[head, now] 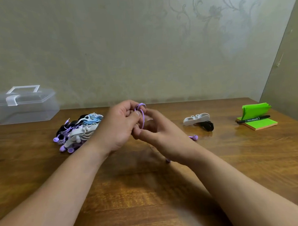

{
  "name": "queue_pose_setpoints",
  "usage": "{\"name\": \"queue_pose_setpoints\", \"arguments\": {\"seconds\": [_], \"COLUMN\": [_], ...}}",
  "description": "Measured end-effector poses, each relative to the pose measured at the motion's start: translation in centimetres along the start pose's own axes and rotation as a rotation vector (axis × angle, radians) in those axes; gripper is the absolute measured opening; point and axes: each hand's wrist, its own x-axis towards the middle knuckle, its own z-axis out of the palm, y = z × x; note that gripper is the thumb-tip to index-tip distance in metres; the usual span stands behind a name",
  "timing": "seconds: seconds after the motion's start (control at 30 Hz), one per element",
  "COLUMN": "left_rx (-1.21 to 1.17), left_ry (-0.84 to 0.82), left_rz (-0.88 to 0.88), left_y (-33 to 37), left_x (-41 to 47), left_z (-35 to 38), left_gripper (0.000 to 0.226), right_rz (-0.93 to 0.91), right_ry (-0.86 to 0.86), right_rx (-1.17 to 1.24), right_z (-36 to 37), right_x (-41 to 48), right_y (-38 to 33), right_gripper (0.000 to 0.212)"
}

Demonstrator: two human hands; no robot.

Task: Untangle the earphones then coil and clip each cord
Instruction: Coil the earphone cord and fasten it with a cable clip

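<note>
I was partway through: my left hand [121, 125] had its fingers curled, pinching a small loop of the purple cord [142, 117] just above the counter [150, 192]. My right hand [162, 133] was bent in close against the loop's lower part and seemed to grip it too, though blur hid the fingertips. One glossy, rounded purple earbud [195, 137] lay on the wood beside my right wrist. Near it a black set [207, 126] sat coiled next to smooth white plastic clips [196, 119], so I judged that one done. The pile [77, 130] of thin rubbery purple, white, blue and black cords by my left hand was yet to sort. The counter was varnished, grained wood.
</note>
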Motion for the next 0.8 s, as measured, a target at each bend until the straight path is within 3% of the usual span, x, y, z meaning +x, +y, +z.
{"name": "queue_pose_setpoints", "arguments": {"seconds": [0.1,0.23,0.4,0.47,0.63,0.7,0.8], "left_rx": [0.012,0.127,0.100,-0.057,-0.835,-1.016,-1.140], "left_ry": [0.026,0.053,-0.467,-0.529,-0.286,-0.150,0.104], "left_rz": [0.001,-0.042,-0.188,-0.214,-0.102,-0.118,-0.188], "left_y": [-0.2,-0.9,0.3,1.0,2.3,1.7,0.4], "left_x": [0.1,0.5,-0.9,-1.5,-0.5,0.6,1.8], "left_z": [-0.4,-1.5,-1.0,-0.8,-2.9,-4.0,-5.4], "left_gripper": [0.016,0.015,0.014,0.015,0.017,0.016,0.014], "right_rz": [0.037,0.030,0.002,0.016,0.040,0.064,0.156], "right_ry": [-0.044,0.113,0.194,0.170,0.032,-0.039,-0.082], "right_rx": [-0.083,-0.001,0.310,0.350,0.281,0.153,0.053], "right_z": [-0.8,-3.5,-6.0,-6.3,-7.2,-6.7,-6.3], "right_x": [-0.1,0.1,0.6,0.4,0.0,-0.2,-0.5], "right_y": [0.3,0.7,0.1,0.1,0.5,1.3,3.0], "right_gripper": [0.019,0.022,0.021,0.019,0.026,0.013,0.017]}}
